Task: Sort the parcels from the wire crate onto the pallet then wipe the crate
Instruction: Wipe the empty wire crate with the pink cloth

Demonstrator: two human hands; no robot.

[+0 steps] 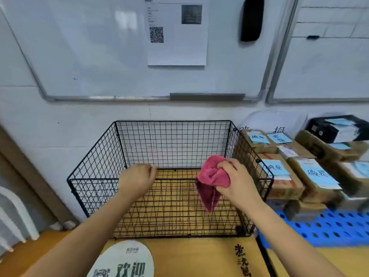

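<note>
**Cloth at the crate's front rim, parcels on the pallet**

We see the wire crate (95, 179) standing on a yellow printed board (189, 256) against the wall. Its long axis runs left to right along the wall and its open top faces up. The board shows through the floor mesh.

Our left hand (137, 176) sits on the front top wire, left of the middle, with its fingers curled over that wire. Our right hand (237, 180) is at the same rim further right, and its fingers and thumb are bunched tight round a red cloth (213, 176). The cloth's bulk is wadded in the fist. A loose tail hangs straight down from it, long axis vertical, pointing at the crate floor. We cannot tell whether the tail falls inside or outside the front mesh.

Just right of the crate, brown parcels (317, 176) are stacked on a blue perforated pallet (329, 230). The nearest ones press close to the crate's right wall, and several carry blue handwritten notes. A dark box lies on the far parcels.

Above the crate a whiteboard (99, 47) hangs on the wall with a printed sheet (176, 37) and a black eraser (252, 19) on it. A white radiator (12, 216) stands at the far left, well apart from the crate. Nothing lies between our hands and the crate's rim.
</note>
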